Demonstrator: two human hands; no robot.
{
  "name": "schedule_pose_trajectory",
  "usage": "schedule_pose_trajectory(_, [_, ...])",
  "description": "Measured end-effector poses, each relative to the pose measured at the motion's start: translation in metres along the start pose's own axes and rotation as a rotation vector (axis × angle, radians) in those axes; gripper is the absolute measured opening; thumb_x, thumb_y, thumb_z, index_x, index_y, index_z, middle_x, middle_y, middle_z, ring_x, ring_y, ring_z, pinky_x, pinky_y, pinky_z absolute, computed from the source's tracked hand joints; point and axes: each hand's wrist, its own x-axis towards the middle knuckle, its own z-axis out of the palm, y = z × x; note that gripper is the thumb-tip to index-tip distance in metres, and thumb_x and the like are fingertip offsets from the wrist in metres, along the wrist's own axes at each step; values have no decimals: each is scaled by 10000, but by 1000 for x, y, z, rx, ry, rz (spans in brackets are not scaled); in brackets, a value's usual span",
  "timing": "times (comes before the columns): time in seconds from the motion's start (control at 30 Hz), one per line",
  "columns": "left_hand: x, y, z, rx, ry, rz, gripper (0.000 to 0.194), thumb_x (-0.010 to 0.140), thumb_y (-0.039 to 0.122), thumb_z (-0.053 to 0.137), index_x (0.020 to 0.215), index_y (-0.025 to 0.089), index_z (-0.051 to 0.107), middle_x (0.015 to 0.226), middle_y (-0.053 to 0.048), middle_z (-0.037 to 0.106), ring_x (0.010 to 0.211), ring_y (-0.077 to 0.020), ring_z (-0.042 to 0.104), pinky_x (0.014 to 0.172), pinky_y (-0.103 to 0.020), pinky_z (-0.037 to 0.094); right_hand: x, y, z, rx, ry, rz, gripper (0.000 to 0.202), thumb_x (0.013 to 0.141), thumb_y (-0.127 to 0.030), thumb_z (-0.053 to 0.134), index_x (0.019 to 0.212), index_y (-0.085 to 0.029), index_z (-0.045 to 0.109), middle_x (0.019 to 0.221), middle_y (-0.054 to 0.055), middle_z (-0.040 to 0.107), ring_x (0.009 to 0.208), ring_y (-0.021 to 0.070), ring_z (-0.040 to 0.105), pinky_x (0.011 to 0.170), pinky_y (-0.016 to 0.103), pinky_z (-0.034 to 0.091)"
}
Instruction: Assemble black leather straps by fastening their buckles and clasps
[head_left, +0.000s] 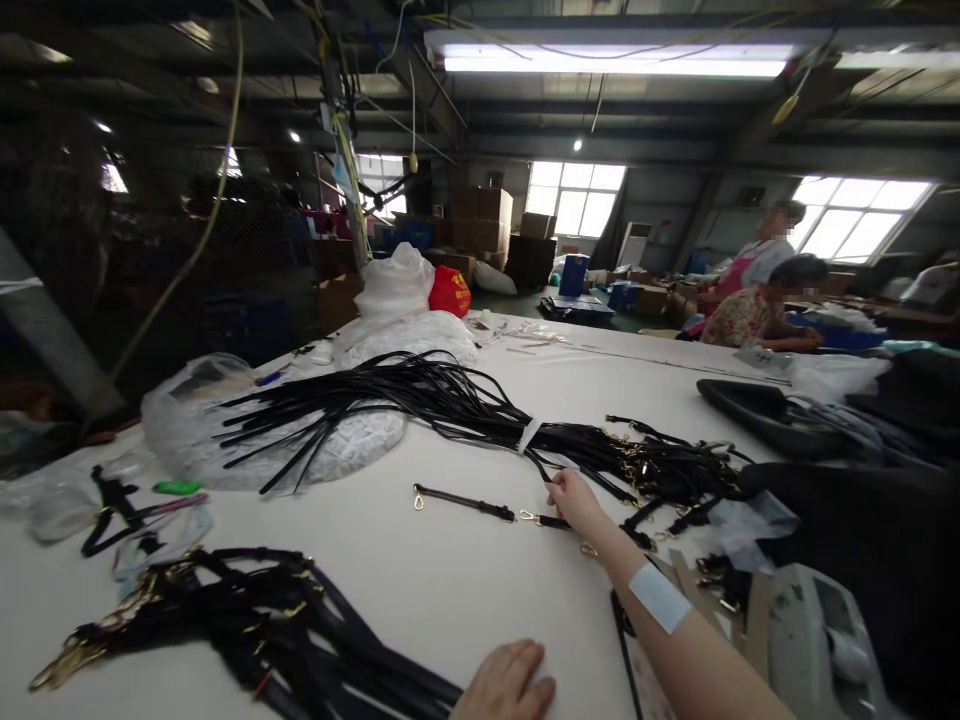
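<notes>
My right hand (576,502) reaches to the near side of a long bundle of black straps (420,385), its fingers pinched on one thin black strap (538,464). A white band (529,434) wraps the bundle, and gold clasps (645,465) crowd its right end. Below lies a short black strap (465,501) with a gold snap hook (418,497); another gold hook (529,516) is beside my right hand. My left hand (511,682) rests open on the table at the bottom, by a pile of black straps with gold hardware (255,610).
Clear plastic bags (187,410) lie on the white table (450,560) at left, near a green object (176,488). At right are a grey-white device (817,640), crumpled plastic (754,522) and a black tray (765,410). Two people (757,300) are beyond the table.
</notes>
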Motion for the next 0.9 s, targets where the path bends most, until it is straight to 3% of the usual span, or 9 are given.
schedule_pose_trajectory(0.1, [3, 6, -19, -77, -38, -13, 408, 881, 412, 605, 1257, 260, 564, 1326, -105, 605, 1183, -272, 599, 986, -379, 544, -51, 25, -23, -17, 79, -31, 273, 999, -255, 347, 1136, -174, 569, 804, 21, 692, 717, 157, 648, 667, 274, 482])
schedule_pose_trajectory(0.27, [18, 30, -53, -182, -6, -217, 509, 887, 278, 547, 1376, 187, 439, 1415, -158, 506, 1305, -274, 486, 1060, -431, 482, -160, 53, -42, -190, 117, -63, 231, 921, -283, 487, 1110, -201, 592, 913, 82, 721, 851, 242, 670, 714, 304, 430])
schedule_pose_trajectory(0.37, [41, 54, -82, -243, 8, -207, 598, 898, 213, 480, 1468, 167, 306, 1520, -164, 358, 1411, -280, 331, 1131, -490, 380, -227, 49, -43, -280, -109, -181, 197, 939, -310, 479, 1002, -215, 639, 879, 79, 732, 816, 232, 682, 679, 277, 419])
schedule_pose_trajectory(0.43, [57, 70, -99, -333, -65, -113, 631, 871, 199, 494, 1475, 169, 312, 1528, -155, 346, 1422, -296, 299, 1160, -522, 306, -262, 41, -46, -204, -305, -302, 238, 957, -347, 458, 943, -213, 654, 872, 64, 731, 799, 214, 673, 668, 262, 417])
schedule_pose_trajectory(0.57, [66, 88, -121, -613, -478, 5, 377, 933, 301, 452, 1281, 229, 579, 1122, -80, 704, 1034, -236, 656, 956, -380, 502, -297, 45, -67, 5, -599, -388, 339, 981, -348, 400, 846, -208, 677, 746, 8, 686, 632, 139, 602, 633, 233, 426])
schedule_pose_trajectory(0.63, [54, 84, -126, -676, -615, -22, 336, 944, 365, 459, 1206, 251, 635, 1015, -48, 737, 898, -212, 693, 842, -311, 533, -303, 66, -80, 116, -729, -275, 374, 987, -375, 378, 848, -196, 675, 647, -20, 629, 503, 101, 528, 557, 210, 421])
schedule_pose_trajectory(0.7, [38, 71, -131, -666, -647, -74, 363, 898, 405, 543, 1224, 270, 630, 1081, -37, 728, 946, -219, 688, 851, -294, 525, -306, 95, -93, 239, -789, -115, 383, 982, -430, 369, 921, -186, 659, 592, -38, 589, 434, 85, 474, 474, 192, 393])
schedule_pose_trajectory(0.8, [15, 37, -148, -571, -598, -198, 430, 862, 446, 584, 1260, 287, 616, 1187, -29, 694, 1036, -236, 662, 908, -299, 507, -311, 143, -108, 373, -745, 104, 377, 955, -502, 396, 971, -177, 587, 556, -46, 581, 389, 84, 441, 375, 178, 308])
schedule_pose_trajectory(0.9, [1, 1, -182, -425, -509, -293, 421, 869, 548, 516, 1181, 316, 678, 1114, -5, 713, 971, -234, 667, 849, -282, 517, -313, 182, -121, 429, -653, 225, 359, 919, -540, 448, 864, -194, 524, 558, -43, 590, 363, 78, 424, 345, 180, 245])
